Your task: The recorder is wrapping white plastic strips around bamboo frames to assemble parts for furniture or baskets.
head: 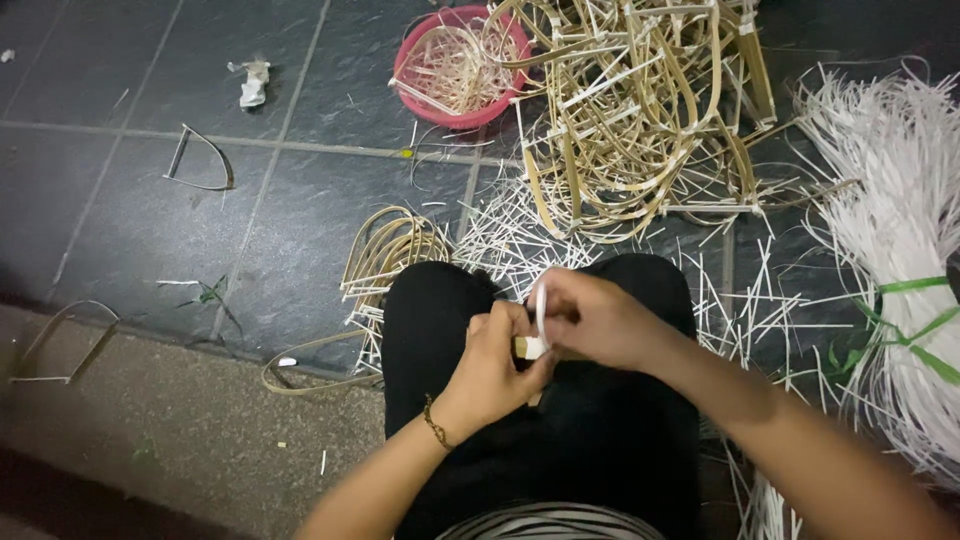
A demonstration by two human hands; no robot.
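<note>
At the far left we see a crumpled scrap of paper (253, 82) on the dark tiled floor (120, 200), and nearer a single bent bamboo frame (203, 160); another bent strip (55, 345) lies at the near left edge; a stack of curved bamboo strips (385, 250) rests just beside our left knee.

Over our lap the left hand (495, 365), a beaded bracelet (435, 425) at its wrist, is closed on a short bamboo piece (528, 348), pinching it between thumb and fingers; the right hand (600, 318) is closed on a thin white strip (541, 305), which loops up from the bamboo piece; the two hands touch. We judge the strip light, flat and springy, likely to kink or slip if held loosely, so it wants a pinch close to the bamboo; the bamboo piece seems stiff and light.

Far off, a red plastic basket (460, 65) holds thin pale offcuts; to its right a big heap of finished bamboo frames (640, 110) touches it; white strip trimmings (500, 235) scatter between heap and knees; at the far right lies a thick bundle of white strips (900, 200) tied with green band (915, 330).
</note>
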